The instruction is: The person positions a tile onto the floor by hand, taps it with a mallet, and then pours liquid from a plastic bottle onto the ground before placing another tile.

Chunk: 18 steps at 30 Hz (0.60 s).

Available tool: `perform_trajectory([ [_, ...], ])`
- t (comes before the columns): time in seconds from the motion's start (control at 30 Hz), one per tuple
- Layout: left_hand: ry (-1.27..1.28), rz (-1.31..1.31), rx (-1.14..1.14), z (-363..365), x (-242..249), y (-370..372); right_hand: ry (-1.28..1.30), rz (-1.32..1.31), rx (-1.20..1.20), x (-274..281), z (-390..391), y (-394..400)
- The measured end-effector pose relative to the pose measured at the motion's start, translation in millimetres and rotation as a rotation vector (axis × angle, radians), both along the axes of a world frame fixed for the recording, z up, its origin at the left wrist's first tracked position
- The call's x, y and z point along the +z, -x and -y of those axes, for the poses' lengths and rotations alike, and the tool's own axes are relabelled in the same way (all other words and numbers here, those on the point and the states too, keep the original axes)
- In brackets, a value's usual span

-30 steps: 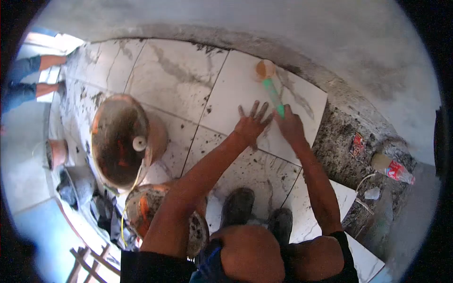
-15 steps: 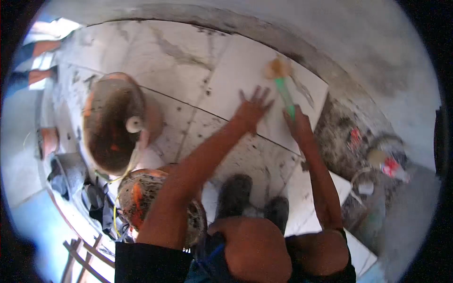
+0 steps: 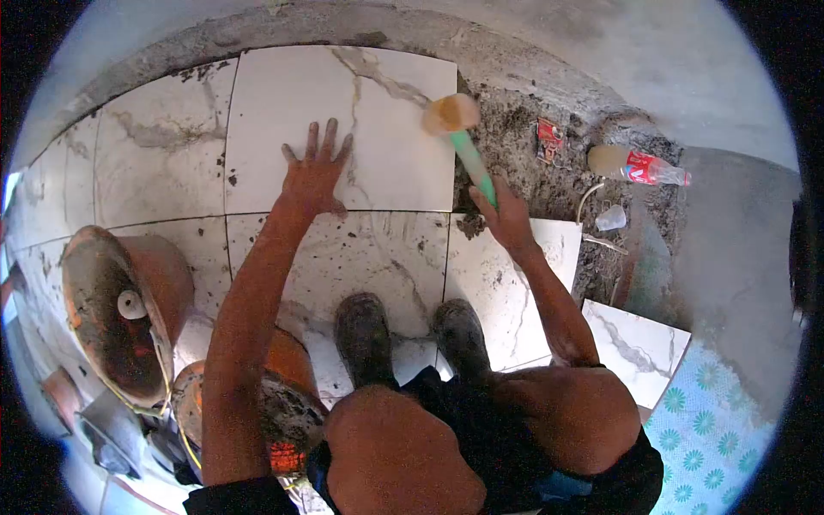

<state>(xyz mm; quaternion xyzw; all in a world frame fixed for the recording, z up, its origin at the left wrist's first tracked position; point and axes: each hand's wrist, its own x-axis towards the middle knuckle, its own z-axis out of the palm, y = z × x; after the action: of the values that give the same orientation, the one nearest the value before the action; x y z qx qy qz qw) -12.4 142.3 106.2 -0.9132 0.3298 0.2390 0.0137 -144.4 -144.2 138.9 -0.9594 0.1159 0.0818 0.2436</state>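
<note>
My left hand lies with fingers spread on a white marbled tile, left of its middle. In my right hand is the green handle of a mallet. The mallet's pale, yellowish head, slightly blurred, is over the tile's right edge, near its upper right corner. Whether the head touches the tile I cannot tell. Bare rough mortar borders the tile on the right.
Two orange buckets, one tipped and one dirty, stand at the left. A bottle, a red wrapper and a plastic cup lie on the right. A loose-edged tile borders a patterned blue sheet.
The view has turned, so the tile and both hands appear farther left. The mallet head now appears over the tile's right edge instead of its surface. My left hand remains spread on the tile.
</note>
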Motion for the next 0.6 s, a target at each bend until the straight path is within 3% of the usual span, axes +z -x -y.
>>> perform_trajectory([
  [0.17,-0.008,0.000,-0.013,0,-1,1,-0.070,-0.003,-0.090,-2,-10,23],
  [0.23,0.004,0.007,-0.009,2,1,0,0.058,-0.182,-0.038,-10,-6,22],
  [0.37,-0.029,-0.004,-0.020,3,0,-1,-0.057,-0.009,-0.178,6,-17,37],
  [0.5,-0.058,-0.024,-0.035,6,2,-2,-0.119,-0.057,-0.148,-12,-17,28],
  [0.6,-0.016,-0.017,-0.026,3,-2,-1,-0.024,0.124,-0.198,-11,-30,8],
])
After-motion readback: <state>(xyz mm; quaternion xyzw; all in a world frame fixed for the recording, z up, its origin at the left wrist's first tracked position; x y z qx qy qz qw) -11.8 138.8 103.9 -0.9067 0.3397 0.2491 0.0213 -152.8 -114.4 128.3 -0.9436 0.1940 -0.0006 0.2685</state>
